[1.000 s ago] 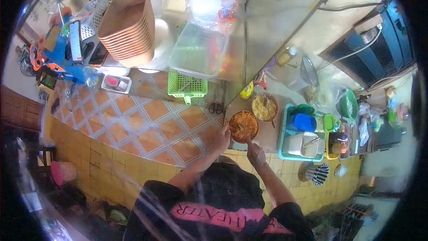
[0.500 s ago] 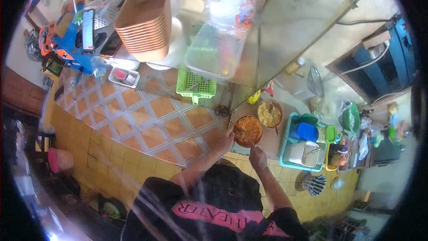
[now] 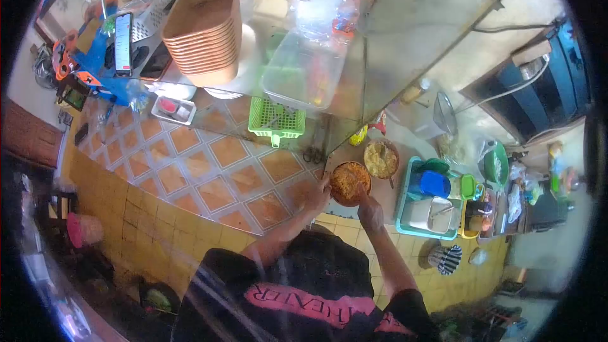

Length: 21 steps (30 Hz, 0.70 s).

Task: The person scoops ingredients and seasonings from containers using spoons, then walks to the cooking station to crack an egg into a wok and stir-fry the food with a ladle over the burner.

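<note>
A round brown bowl of orange-red food (image 3: 347, 182) sits near the counter's front edge. My left hand (image 3: 322, 194) grips the bowl's left rim. My right hand (image 3: 370, 211) is closed at the bowl's lower right edge, its fingers round a utensil that is mostly hidden now. Just behind and to the right stands a second bowl with pale yellow food (image 3: 379, 159), a spoon handle sticking out at its front.
Right of the bowls is a turquoise tray (image 3: 401, 215) of containers. A green basket (image 3: 277, 118) and scissors (image 3: 312, 154) lie to the left. Stacked brown paper containers (image 3: 204, 38) and a phone (image 3: 123, 44) are on the upper shelf.
My right hand has moved up and in over the bowl's lower right edge. The utensil visible over the food a second ago is now mostly hidden. My left hand stays at the rim.
</note>
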Each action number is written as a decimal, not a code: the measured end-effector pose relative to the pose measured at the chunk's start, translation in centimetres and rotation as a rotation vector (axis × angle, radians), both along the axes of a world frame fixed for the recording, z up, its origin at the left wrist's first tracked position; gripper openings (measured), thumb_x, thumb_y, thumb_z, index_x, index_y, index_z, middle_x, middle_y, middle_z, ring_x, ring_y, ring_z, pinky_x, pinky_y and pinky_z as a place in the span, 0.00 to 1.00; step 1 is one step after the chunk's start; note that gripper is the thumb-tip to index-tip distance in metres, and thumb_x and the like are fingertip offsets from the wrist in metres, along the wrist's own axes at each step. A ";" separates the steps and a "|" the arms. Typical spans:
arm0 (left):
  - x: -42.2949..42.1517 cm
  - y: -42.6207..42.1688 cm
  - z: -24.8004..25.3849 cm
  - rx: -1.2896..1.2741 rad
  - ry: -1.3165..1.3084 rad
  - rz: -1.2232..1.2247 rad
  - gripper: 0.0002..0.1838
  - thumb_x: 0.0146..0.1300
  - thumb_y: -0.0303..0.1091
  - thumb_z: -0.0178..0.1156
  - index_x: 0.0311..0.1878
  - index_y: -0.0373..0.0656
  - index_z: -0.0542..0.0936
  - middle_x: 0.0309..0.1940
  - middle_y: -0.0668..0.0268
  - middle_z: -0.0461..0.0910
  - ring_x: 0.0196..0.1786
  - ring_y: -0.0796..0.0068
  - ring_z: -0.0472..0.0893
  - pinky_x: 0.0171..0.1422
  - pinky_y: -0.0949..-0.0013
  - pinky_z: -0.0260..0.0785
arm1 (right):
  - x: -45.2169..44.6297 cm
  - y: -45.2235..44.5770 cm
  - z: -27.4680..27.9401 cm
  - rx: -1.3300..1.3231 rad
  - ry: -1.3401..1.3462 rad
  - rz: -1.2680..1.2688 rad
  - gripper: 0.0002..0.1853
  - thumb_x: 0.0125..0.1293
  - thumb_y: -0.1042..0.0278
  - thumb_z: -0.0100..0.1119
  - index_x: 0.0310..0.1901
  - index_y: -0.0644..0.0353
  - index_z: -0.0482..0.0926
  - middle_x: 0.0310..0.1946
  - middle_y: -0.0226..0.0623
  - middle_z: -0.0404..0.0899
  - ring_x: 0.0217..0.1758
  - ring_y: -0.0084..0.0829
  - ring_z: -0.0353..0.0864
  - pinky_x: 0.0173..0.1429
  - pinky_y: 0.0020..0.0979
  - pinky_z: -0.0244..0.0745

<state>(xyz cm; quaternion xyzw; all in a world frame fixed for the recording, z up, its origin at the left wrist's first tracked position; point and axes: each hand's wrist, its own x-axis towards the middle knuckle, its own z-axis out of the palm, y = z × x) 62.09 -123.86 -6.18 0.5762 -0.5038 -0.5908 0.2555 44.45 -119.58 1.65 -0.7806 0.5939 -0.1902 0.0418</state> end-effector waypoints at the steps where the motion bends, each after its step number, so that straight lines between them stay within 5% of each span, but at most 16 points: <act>1: 0.3 -0.3 1.6 -0.001 0.001 -0.014 0.23 0.69 0.37 0.43 0.66 0.44 0.60 0.45 0.56 0.76 0.42 0.66 0.79 0.45 0.67 0.72 | -0.2 -0.2 0.1 -0.038 -0.053 -0.002 0.32 0.54 0.79 0.48 0.64 0.54 0.60 0.17 0.42 0.70 0.18 0.41 0.71 0.21 0.41 0.67; 4: 0.9 -0.3 3.1 0.123 0.049 -0.091 0.23 0.69 0.38 0.43 0.65 0.43 0.60 0.39 0.58 0.77 0.35 0.70 0.79 0.39 0.68 0.73 | 0.6 2.5 -0.8 0.112 0.055 -0.005 0.33 0.53 0.80 0.49 0.64 0.55 0.59 0.17 0.42 0.70 0.19 0.42 0.72 0.22 0.41 0.68; 6: 0.1 0.4 -0.2 -0.562 0.058 0.103 0.23 0.69 0.40 0.44 0.65 0.44 0.60 0.24 0.66 0.73 0.18 0.80 0.70 0.21 0.73 0.67 | 1.0 4.0 -1.1 0.230 0.106 0.004 0.31 0.54 0.80 0.49 0.63 0.57 0.61 0.17 0.42 0.70 0.20 0.41 0.73 0.23 0.40 0.68; 7: 0.1 0.2 -0.4 -0.562 0.061 0.099 0.23 0.69 0.40 0.44 0.65 0.44 0.60 0.24 0.66 0.73 0.18 0.80 0.70 0.21 0.73 0.67 | 0.7 3.7 -1.3 0.230 0.107 -0.001 0.31 0.54 0.80 0.49 0.63 0.57 0.61 0.17 0.42 0.70 0.20 0.41 0.73 0.23 0.40 0.68; 9: 0.6 0.2 -0.7 -0.082 0.105 -0.012 0.24 0.69 0.41 0.44 0.65 0.44 0.61 0.29 0.64 0.75 0.20 0.80 0.73 0.23 0.73 0.68 | -0.4 2.7 -1.6 0.116 0.072 0.006 0.35 0.53 0.78 0.50 0.65 0.55 0.56 0.18 0.43 0.72 0.19 0.40 0.75 0.23 0.40 0.71; 13: 0.2 0.1 -4.0 -0.070 0.000 -0.062 0.24 0.69 0.40 0.45 0.65 0.43 0.60 0.32 0.65 0.75 0.20 0.81 0.72 0.23 0.75 0.67 | -2.0 0.9 -0.3 -0.025 0.032 -0.143 0.34 0.54 0.78 0.50 0.65 0.54 0.58 0.17 0.40 0.71 0.20 0.37 0.74 0.23 0.37 0.70; 15: -0.3 0.2 -5.2 -0.289 0.010 0.046 0.23 0.68 0.35 0.42 0.66 0.45 0.60 0.32 0.59 0.77 0.27 0.71 0.75 0.36 0.66 0.68 | -2.0 2.4 -1.1 -0.037 0.026 -0.149 0.36 0.54 0.78 0.51 0.66 0.54 0.55 0.16 0.38 0.70 0.19 0.36 0.74 0.23 0.36 0.70; 17: 0.1 0.3 -2.2 -0.232 0.103 0.057 0.24 0.68 0.36 0.44 0.66 0.44 0.60 0.32 0.63 0.76 0.24 0.76 0.74 0.30 0.72 0.67 | -0.3 4.1 -0.3 0.247 0.151 -0.155 0.30 0.54 0.81 0.48 0.63 0.58 0.61 0.17 0.42 0.69 0.20 0.42 0.73 0.25 0.40 0.69; 21: 0.5 0.0 -2.9 -0.114 0.137 -0.011 0.25 0.69 0.37 0.45 0.67 0.44 0.58 0.33 0.68 0.75 0.22 0.82 0.73 0.26 0.78 0.66 | 1.0 5.8 -1.6 0.182 -0.082 -0.116 0.31 0.53 0.81 0.47 0.63 0.61 0.60 0.17 0.45 0.71 0.20 0.45 0.73 0.26 0.42 0.70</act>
